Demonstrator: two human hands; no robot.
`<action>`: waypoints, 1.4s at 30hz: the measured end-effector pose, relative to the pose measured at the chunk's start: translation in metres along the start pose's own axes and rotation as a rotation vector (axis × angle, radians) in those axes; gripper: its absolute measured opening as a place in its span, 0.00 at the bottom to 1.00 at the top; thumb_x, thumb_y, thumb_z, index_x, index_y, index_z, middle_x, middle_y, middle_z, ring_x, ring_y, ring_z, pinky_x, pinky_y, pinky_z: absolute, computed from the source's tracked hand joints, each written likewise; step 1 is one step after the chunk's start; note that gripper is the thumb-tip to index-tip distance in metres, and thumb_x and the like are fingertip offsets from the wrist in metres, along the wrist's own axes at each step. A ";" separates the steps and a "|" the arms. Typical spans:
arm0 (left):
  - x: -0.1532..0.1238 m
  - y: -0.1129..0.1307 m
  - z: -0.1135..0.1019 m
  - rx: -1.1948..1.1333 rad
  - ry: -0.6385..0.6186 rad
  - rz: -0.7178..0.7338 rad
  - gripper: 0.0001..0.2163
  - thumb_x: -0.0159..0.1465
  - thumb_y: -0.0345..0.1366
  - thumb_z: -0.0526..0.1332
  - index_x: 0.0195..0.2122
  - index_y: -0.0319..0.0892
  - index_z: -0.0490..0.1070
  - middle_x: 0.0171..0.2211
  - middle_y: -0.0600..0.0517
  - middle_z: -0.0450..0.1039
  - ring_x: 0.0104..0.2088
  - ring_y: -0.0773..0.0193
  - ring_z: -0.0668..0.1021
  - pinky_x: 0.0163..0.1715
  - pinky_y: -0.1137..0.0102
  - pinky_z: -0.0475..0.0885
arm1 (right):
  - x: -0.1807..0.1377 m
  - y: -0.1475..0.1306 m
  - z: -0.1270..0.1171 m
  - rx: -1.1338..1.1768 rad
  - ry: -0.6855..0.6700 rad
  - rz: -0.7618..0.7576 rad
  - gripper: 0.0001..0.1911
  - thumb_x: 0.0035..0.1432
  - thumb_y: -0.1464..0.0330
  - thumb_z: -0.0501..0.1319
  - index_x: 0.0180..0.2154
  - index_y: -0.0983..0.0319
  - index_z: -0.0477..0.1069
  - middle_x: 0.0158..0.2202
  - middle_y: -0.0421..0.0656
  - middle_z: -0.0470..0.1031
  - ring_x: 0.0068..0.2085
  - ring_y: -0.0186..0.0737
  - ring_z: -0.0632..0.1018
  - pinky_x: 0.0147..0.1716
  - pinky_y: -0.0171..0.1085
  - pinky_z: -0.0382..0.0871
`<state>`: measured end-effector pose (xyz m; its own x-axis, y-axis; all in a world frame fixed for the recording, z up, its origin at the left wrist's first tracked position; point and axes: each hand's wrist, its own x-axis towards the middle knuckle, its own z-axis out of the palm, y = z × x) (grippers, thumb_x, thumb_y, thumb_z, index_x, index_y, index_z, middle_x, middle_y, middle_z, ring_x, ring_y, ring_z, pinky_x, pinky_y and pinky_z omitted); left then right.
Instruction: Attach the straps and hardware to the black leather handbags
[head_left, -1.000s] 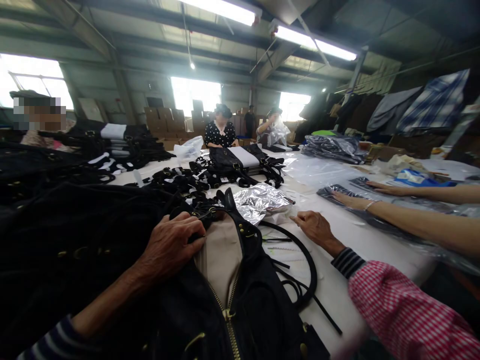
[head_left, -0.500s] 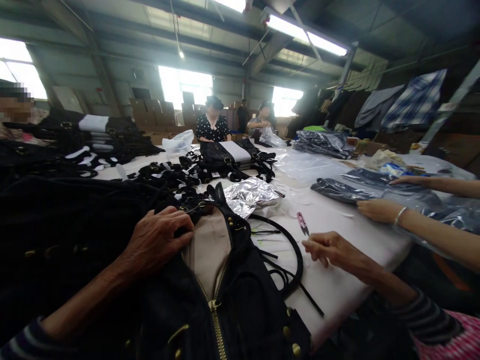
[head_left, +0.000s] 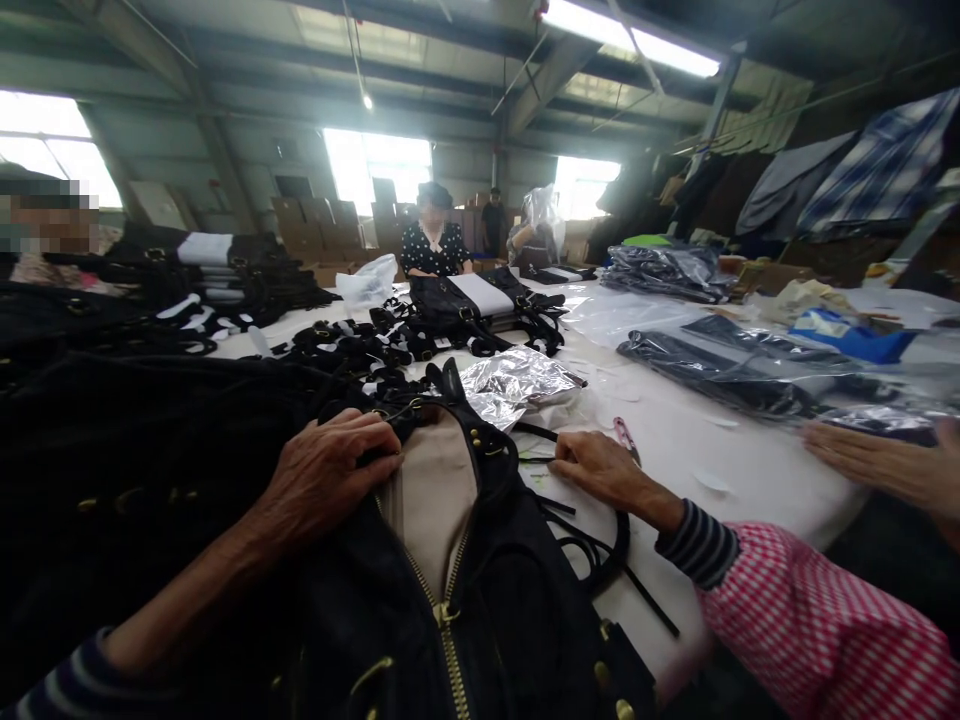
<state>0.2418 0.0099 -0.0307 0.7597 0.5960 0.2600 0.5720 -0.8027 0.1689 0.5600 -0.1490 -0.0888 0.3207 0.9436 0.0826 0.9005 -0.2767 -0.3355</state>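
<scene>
A black handbag (head_left: 495, 610) with a beige lining (head_left: 431, 500) and a gold zip lies open in front of me on the white table (head_left: 697, 450). My left hand (head_left: 330, 475) grips the bag's upper left rim, fingers curled over the edge. My right hand (head_left: 604, 470) rests palm down on the table by the bag's black strap (head_left: 600, 550), its fingers closed together over the strap's top. Small pink snips (head_left: 625, 437) lie just beyond that hand.
Crumpled silver foil (head_left: 517, 380) lies past the bag. Piles of black bags (head_left: 480, 310) and straps (head_left: 352, 350) cover the middle and left. Plastic-wrapped dark goods (head_left: 750, 370) lie at right, where another person's hand (head_left: 877, 465) rests. Other people stand at the far end.
My right hand moved left from the table's near edge to the bag's strap. The other person's arms drew back to the right. My left hand stayed on the bag.
</scene>
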 end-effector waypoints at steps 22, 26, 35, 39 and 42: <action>0.000 0.003 -0.005 -0.046 -0.014 -0.020 0.11 0.67 0.42 0.56 0.36 0.47 0.76 0.39 0.53 0.78 0.43 0.56 0.77 0.41 0.64 0.64 | 0.018 0.011 0.003 0.203 -0.093 0.055 0.03 0.45 0.73 0.59 0.22 0.63 0.70 0.21 0.41 0.72 0.24 0.35 0.71 0.23 0.34 0.57; 0.002 0.005 -0.010 -0.067 -0.043 -0.108 0.10 0.66 0.41 0.57 0.36 0.47 0.77 0.34 0.52 0.79 0.37 0.58 0.78 0.35 0.67 0.63 | 0.008 0.006 -0.001 0.394 -0.088 0.004 0.05 0.51 0.68 0.58 0.26 0.62 0.69 0.22 0.40 0.72 0.24 0.34 0.72 0.23 0.32 0.61; 0.003 0.009 -0.018 -0.087 -0.102 -0.170 0.08 0.65 0.38 0.57 0.35 0.44 0.76 0.29 0.52 0.76 0.34 0.59 0.77 0.35 0.69 0.65 | -0.007 -0.103 -0.030 0.932 -0.272 -0.199 0.15 0.49 0.62 0.68 0.37 0.60 0.69 0.23 0.38 0.72 0.21 0.32 0.68 0.19 0.31 0.61; 0.003 0.007 -0.022 -0.163 -0.110 -0.171 0.08 0.63 0.36 0.57 0.31 0.43 0.74 0.29 0.52 0.76 0.33 0.61 0.76 0.33 0.70 0.63 | -0.003 -0.145 -0.023 0.941 -0.425 -0.267 0.15 0.47 0.68 0.63 0.39 0.60 0.66 0.21 0.34 0.69 0.19 0.30 0.66 0.19 0.30 0.57; 0.003 0.007 -0.024 -0.171 -0.125 -0.176 0.08 0.63 0.35 0.56 0.30 0.43 0.74 0.29 0.52 0.76 0.32 0.61 0.75 0.32 0.69 0.62 | 0.002 -0.158 -0.016 0.925 -0.440 -0.241 0.15 0.43 0.69 0.60 0.37 0.59 0.63 0.20 0.32 0.68 0.18 0.30 0.65 0.17 0.30 0.55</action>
<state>0.2403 0.0056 -0.0059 0.6916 0.7160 0.0949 0.6461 -0.6721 0.3618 0.4233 -0.1061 -0.0205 -0.1393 0.9893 -0.0432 0.2916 -0.0007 -0.9565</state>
